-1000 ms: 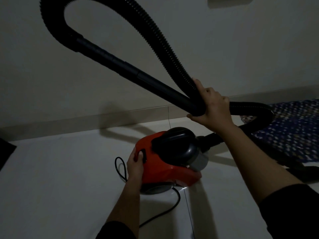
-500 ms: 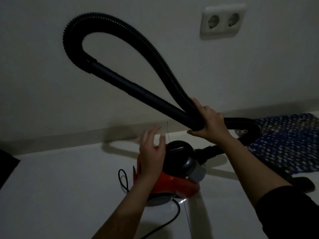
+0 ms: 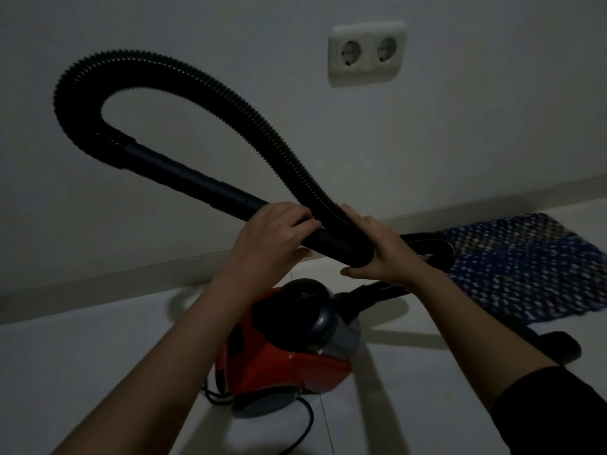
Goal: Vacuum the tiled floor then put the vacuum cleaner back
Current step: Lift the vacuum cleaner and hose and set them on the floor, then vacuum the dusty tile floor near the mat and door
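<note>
Red plastic canister vacuum cleaner [image 3: 289, 362] on pale tiled floor [image 3: 98, 372]; above it, left hand [image 3: 272, 238] and right hand [image 3: 381, 254] both clasp its rigid black wand [image 3: 197, 178]. Ribbed black hose [image 3: 197, 70] looping higher looks light, springy; wand likely the surer hold.
</note>
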The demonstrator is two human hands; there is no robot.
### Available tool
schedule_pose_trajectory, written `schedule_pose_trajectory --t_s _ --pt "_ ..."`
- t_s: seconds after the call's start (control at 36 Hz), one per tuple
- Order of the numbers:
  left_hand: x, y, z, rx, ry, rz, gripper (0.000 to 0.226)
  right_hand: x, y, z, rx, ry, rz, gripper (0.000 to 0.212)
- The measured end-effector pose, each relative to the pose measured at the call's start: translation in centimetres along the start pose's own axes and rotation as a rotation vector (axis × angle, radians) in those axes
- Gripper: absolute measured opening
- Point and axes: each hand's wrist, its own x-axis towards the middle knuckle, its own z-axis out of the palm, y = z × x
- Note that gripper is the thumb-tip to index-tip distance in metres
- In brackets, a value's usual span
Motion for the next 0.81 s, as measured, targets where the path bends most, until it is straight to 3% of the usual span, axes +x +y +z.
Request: schedule_pose_trajectory --t_s 0.22,0.42,0.53,0.58,0.72,0.81 --pt "2.3 1.4 0.2 0.029 -0.189 0.049 0.043 -1.1 1.9 -1.9 0.004 -0.068 -0.047 0.111" --pt "6.3 4.1 -4.6 -0.048 -0.396 0.073 0.031 -1.6 -0.7 -6.6 -0.101 -0.130 -0.036 0.109" --pt "9.0 5.2 -8.3 -0.151 -0.536 -0.063 0.028 -2.4 -2.8 -9.5 -0.086 -0.153 0.049 0.109" --pt "10.1 5.6 -9.9 -0.180 -0.529 -0.091 0.023 -3.4 -4.7 -11.1 -0.078 -0.148 0.144 0.104" --pt "13.5 8.2 -14.8 -0.228 -0.708 -0.271 0.025 -6.8 -7.9 -13.3 -0.022 -0.084 0.304 0.062" --pt "15.2 9.8 -16.9 -0.384 -0.819 -0.466 0.028 -9.0 -9.4 -14.3 0.045 0.008 0.510 0.057"
